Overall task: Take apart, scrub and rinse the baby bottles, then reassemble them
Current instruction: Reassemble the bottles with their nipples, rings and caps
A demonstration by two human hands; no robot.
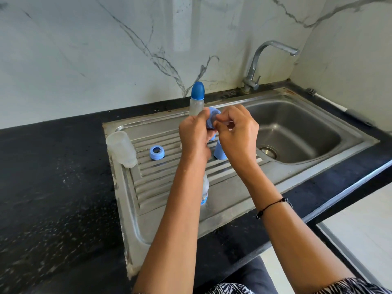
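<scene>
Above the steel drainboard (169, 187) my left hand (195, 134) grips a light blue screw ring (212, 118). My right hand (235, 128) pinches a small clear part, probably the teat, at the ring's opening; it is mostly hidden by my fingers. An assembled bottle with a dark blue cap (197, 98) stands upright behind my hands. A blue cap (220, 150) stands on the drainboard under my right hand. Another blue ring (157, 152) lies to the left. An open frosted bottle body (122, 148) leans at the drainboard's left edge. A further bottle (204, 192) lies partly under my left forearm.
The sink basin (297, 132) with its drain (268, 151) is on the right, under a chrome tap (265, 60) that is not running. Black countertop (53, 187) surrounds the sink. A brush handle (339, 109) lies along the right wall.
</scene>
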